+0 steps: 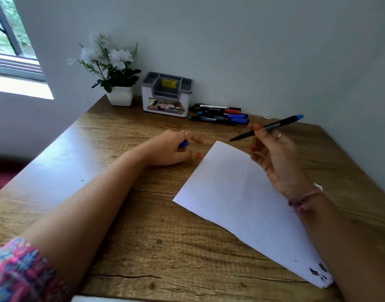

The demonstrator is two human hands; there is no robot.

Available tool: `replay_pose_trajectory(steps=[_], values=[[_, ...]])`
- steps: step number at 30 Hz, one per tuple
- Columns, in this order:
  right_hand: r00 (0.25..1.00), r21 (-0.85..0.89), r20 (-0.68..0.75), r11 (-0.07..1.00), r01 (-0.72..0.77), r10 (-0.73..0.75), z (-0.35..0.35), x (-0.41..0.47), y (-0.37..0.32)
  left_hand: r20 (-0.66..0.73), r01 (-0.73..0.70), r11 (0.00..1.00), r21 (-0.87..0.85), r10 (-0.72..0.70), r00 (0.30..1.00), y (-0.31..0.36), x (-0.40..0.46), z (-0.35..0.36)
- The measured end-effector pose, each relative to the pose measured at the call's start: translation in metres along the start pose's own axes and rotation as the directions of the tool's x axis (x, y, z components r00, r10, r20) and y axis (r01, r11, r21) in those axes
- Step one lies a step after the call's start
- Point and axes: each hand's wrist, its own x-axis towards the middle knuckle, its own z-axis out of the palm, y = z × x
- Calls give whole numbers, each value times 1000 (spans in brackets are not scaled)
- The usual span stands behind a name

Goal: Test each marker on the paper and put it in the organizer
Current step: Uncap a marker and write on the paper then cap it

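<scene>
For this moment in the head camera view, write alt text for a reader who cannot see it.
A person's right hand holds an uncapped marker above a blank sheet of paper on a wooden desk, while the left hand holds its blue cap. Four more markers lie beside an organizer and a potted plant.

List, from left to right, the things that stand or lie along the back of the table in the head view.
Window → potted white flowers → grey and white organizer → group of capped markers lying beside it.
</scene>
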Motion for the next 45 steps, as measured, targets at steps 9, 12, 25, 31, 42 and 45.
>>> replay_pose_trajectory(steps=[9,12,25,31,42,45], values=[[952,-260,301,965,34,48,-7,-3,25,206,-92,986,136,62,977,4,6,1],[923,-254,375,967,18,81,-15,-2,24,267,-113,976,187,60,962,7,9,6],[560,-325,811,926,191,169,29,-39,12,293,-120,968,222,51,955,16,4,4],[613,-300,786,919,256,85,31,-46,36,275,-98,975,201,40,961,16,3,3],[579,-322,815,860,396,39,28,-47,40,270,-76,973,216,15,963,16,3,2],[568,-329,822,857,396,53,28,-48,39,273,-81,973,217,19,962,16,3,2]])
